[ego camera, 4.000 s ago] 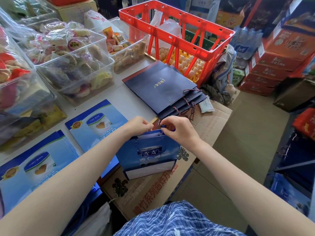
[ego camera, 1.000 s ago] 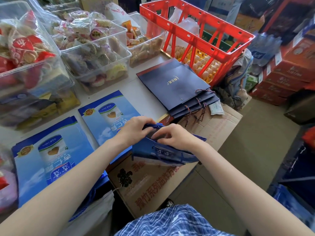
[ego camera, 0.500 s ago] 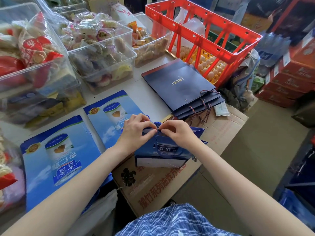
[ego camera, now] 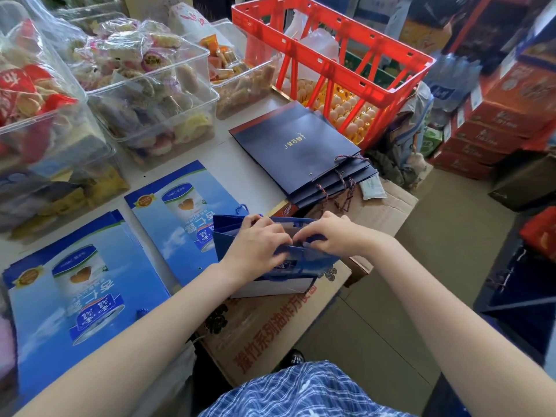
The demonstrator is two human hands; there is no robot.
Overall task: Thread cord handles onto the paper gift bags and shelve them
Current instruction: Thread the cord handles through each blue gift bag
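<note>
The blue gift bag [ego camera: 279,266] stood upright on the cardboard box [ego camera: 270,332] at the tabletop [ego camera: 240,164] edge, mouth up, long side running left to right. Both hands were together at its near top rim: left hand [ego camera: 255,251] and right hand [ego camera: 328,236] each pinched the paper edge. Couldn't make out any cord there, the fingers covered that spot.

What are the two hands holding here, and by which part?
Both the left hand and the right hand pinch the near top edge of the open blue gift bag; whether a cord is between the fingers cannot be told.
</note>
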